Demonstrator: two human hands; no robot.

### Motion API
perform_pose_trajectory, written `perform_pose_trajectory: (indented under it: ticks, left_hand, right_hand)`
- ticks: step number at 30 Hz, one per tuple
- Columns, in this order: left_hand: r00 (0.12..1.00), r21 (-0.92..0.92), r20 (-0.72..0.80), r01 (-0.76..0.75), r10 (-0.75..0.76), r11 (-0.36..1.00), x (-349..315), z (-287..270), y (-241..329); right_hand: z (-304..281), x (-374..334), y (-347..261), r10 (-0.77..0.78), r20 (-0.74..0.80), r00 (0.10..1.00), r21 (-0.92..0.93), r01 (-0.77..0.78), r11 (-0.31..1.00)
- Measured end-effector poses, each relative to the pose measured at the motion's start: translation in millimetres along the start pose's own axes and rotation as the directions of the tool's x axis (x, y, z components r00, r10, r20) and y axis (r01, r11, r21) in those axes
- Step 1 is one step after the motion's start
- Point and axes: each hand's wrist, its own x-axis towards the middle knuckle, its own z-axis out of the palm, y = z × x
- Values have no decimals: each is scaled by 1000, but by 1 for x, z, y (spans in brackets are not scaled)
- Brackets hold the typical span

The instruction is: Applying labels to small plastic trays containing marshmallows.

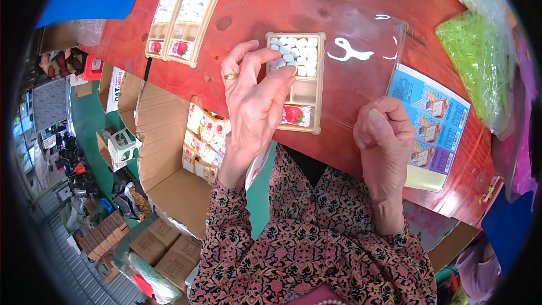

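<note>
Red surface (243, 0), tray (320, 87) near middle. Left hand (254, 90) loosely curled over white pieces (295, 51), cannot tell if gripping; right hand (385, 135) fisted, apparently pinching clear cover (357, 53); careless brush could knock pieces loose

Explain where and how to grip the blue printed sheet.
Probably pinch its pale yellow strip, coming from the near side: the sheet looks thin and flat, that strip faces the table's near edge, and the right hand overlaps the left side.
</note>
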Motion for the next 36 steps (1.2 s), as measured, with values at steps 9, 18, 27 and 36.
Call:
perform_pose_trajectory:
  ticks: [9,18,27,36]
  left_hand:
    - [1000,-48,-19,3,-4,999,-2,3,-1]
    - [998,-169,-65,11,-23,985,-5,6,-3]
    - [995,-194,-51,73,-84,978,-1,5,-10]
    - [994,-157,10,109,-109,981,2,2,-5]
  right_hand:
    - [-3,2,2,9,-7,1000,8,-9,1000]
    - [-3,1,2,1,-12,1000,6,-1,1000]
    - [-4,1,3,4,0,1000,0,-4,1000]
    - [-4,1,3,18,-23,1000,17,-17,1000]
